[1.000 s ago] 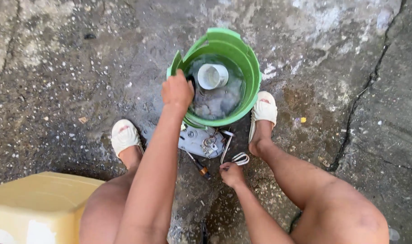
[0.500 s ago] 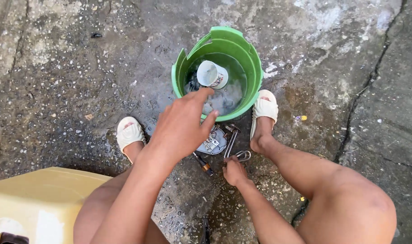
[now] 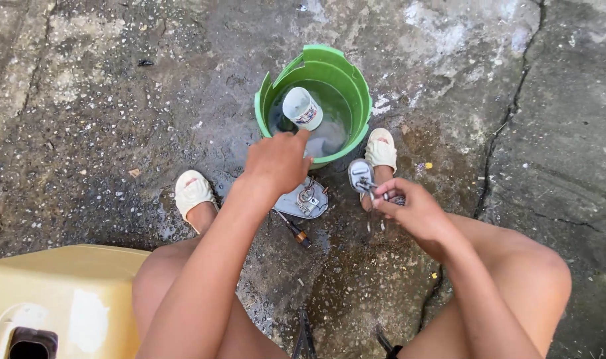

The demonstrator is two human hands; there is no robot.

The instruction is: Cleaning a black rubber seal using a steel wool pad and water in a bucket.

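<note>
Now we note: green bucket (image 3: pixel 346 80) upper centre, white cup (image 3: pixel 302 108) afloat inside. Our left hand (image 3: pixel 276 161) has swung back up to rim, fingers loosely spread, empty. Right hand (image 3: pixel 409 209) lifted, fingers pinching small metal part (image 3: pixel 361 176). Grey cover (image 3: pixel 305 198) below bucket.

Both arms are bare to the shoulder, with no sleeves, watch or bracelet showing. The left hand (image 3: pixel 279 159) and right hand (image 3: pixel 412 209) wear no gloves or rings. The legs are bare from thigh to ankle. On the feet are cream slip-on sandals (image 3: pixel 191 191), each with a broad woven-looking strap.
</note>
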